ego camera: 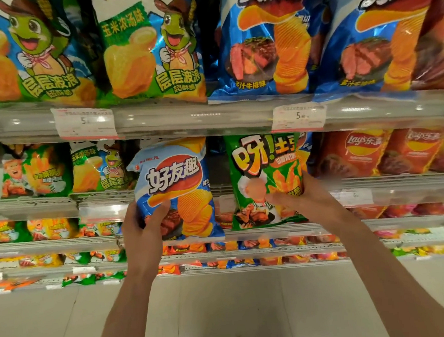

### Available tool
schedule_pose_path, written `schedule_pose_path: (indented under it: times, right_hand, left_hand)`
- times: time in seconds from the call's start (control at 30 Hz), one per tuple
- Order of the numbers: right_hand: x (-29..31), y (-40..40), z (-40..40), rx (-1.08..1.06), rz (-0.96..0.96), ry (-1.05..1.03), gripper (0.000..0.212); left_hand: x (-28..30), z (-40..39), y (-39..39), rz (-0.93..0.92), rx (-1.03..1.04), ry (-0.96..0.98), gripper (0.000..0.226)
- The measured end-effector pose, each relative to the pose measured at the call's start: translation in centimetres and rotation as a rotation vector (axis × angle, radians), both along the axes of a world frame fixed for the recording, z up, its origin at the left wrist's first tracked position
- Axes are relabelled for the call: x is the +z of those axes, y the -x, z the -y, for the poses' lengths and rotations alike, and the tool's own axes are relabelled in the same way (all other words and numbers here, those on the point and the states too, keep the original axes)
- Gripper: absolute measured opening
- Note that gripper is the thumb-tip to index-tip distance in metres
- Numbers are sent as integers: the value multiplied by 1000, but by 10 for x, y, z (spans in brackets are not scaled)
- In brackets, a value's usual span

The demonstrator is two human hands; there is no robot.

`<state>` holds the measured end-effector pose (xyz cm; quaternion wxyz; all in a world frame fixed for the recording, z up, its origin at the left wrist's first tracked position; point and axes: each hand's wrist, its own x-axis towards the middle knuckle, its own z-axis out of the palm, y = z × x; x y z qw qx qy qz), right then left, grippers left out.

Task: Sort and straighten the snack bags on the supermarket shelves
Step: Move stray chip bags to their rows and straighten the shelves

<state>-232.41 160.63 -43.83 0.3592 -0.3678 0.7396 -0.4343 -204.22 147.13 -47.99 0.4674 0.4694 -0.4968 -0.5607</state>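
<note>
At the chip aisle, I have a bag in each hand in front of the middle shelf (244,190). My left hand (143,227) has its grip closed on the lower left corner of the blue bag (176,190), thumb across the front, fingers hidden behind; the bag stands nearly upright, top leaning a little left. My right hand (300,196) has its grip closed on the lower right side of the green bag (265,180), fingers spread over the print, the bag upright just beside the blue one and below a price tag (298,117). Both are puffed, air-filled pillows of glossy film with crimped seams, slick and light. Each is held low and by one side only, so I judge a bag could twist, slip from the fingers and drop toward the floor (227,314). A hard squeeze could crush the chips or burst a seam. Matching blue bags (263,37) sit on the shelf above and matching green ones (36,172) far left, so a hasty placement could land either among the red bags (360,154) at right, or knock neighbours askew.
</note>
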Motion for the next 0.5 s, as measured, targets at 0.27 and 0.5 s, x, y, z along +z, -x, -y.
schedule_pose_path:
  times: [0.27, 0.5]
  right_hand:
    - [-10, 45, -41, -133, 37, 61, 64]
    - [-20, 59, -48, -86, 70, 89, 53]
  left_hand:
    - [6, -11, 60, 44, -65, 61, 33]
    - [20, 5, 117, 111, -147, 149, 30]
